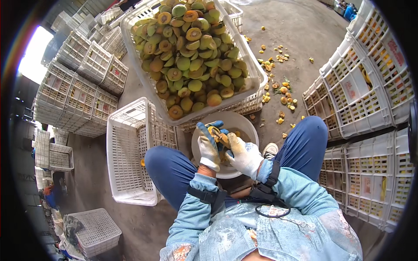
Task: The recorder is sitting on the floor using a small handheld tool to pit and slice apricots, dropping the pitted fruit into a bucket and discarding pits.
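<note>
My left hand (209, 150), in a white glove with blue-coated fingers, grips a yellow-orange piece of stone fruit (214, 131). My right hand (245, 154), in a similar soiled glove, holds a small tool with a wooden-looking handle (224, 140). The tool's tip meets the fruit, and the fingers partly hide it. Both hands are above a round white plastic basin (250, 129) between my knees, with some yellow fruit pieces (237, 133) inside. Beyond the basin, halved green and yellow stone fruit (192, 63) is heaped in a white plastic crate (140, 78), which rests on another crate.
An open white crate (125, 156) stands beside my left knee. Stacked fruit-filled crates (357, 86) rise close on the right. More crate stacks (70, 94) stand at the left, and one crate (98, 225) is lower left. Fruit scraps (284, 93) litter the concrete floor (294, 36).
</note>
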Tool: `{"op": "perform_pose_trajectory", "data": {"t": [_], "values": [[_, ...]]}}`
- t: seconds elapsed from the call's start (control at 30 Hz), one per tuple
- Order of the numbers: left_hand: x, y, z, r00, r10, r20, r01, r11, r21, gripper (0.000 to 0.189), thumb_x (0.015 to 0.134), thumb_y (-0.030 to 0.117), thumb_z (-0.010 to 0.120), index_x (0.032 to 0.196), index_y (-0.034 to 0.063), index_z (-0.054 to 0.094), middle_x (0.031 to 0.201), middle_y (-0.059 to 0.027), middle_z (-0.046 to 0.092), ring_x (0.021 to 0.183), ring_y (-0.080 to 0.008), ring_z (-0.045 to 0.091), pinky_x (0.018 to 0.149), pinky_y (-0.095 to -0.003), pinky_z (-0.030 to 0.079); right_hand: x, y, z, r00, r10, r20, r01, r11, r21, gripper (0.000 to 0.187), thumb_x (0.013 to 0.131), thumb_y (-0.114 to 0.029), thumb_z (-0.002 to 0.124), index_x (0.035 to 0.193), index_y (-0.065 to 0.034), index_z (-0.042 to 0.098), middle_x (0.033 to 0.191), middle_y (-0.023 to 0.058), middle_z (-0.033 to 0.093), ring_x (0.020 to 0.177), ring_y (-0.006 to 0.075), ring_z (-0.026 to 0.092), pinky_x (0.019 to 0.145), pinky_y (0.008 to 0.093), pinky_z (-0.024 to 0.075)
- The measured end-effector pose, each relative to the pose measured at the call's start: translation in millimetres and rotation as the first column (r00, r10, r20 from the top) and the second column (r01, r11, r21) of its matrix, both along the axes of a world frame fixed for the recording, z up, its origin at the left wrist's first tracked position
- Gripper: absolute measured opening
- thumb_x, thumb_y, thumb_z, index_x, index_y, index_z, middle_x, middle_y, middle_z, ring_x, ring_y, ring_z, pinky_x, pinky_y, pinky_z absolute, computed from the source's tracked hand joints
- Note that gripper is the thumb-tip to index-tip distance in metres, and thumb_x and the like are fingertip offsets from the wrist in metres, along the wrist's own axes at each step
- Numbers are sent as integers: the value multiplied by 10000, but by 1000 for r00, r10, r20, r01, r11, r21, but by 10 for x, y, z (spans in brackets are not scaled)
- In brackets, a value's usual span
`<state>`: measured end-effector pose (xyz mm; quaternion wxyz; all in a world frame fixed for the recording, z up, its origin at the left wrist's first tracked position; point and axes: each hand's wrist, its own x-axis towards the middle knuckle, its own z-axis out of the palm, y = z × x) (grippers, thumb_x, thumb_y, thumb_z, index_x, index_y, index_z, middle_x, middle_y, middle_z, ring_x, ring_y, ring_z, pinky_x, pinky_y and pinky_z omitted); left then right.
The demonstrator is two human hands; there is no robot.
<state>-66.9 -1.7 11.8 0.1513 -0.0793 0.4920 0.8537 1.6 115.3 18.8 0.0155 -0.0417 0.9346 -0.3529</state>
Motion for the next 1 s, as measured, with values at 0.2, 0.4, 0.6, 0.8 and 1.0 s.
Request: {"op": "perform_pose_trajectory", "data": {"t": [0.2,0.4,0.6,0.8,1.0], "values": [[14,-5,-97,999,45,18,-46,998,44,649,910,599,361,936,-10,582,781,-93,608,673,-184,602,623,-306,529,-79,-2,37,987,80,140,-78,997,-15,468,821,-250,602,1173,2,423,879,222,623,824,385,615,686,445,501],[5,-16,-191,995,70,-70,-76,993,-90,648,923,584,351,916,-20,586,797,-111,617,672,-197,608,629,-312,528,-104,-8,-7,965,96,242,-54,983,-177,469,819,-252,603,1145,25,411,882,241,621,856,413,602,714,450,489],[-29,-126,-224,996,-85,-29,79,983,-167,644,922,578,366,811,-4,618,761,-114,654,657,-190,614,622,-289,516,-34,-14,-52,949,155,276,-110,979,-173,412,833,-236,568,1113,18,405,857,238,624,844,414,598,705,469,469],[-84,-132,-242,985,-170,-27,160,964,-212,666,920,586,360,820,-13,633,771,-124,662,658,-184,626,613,-290,520,-107,122,-40,911,231,341,-89,919,-384,422,806,-247,621,1072,31,448,922,239,618,883,358,622,739,394,484],[-98,-235,-327,922,-374,-102,312,872,-377,670,940,545,367,788,-41,654,738,-114,660,647,-170,633,607,-269,513,-29,151,-23,868,295,400,-133,913,-385,435,804,-252,622,1115,13,471,981,230,605,935,333,604,786,379,474]]}}
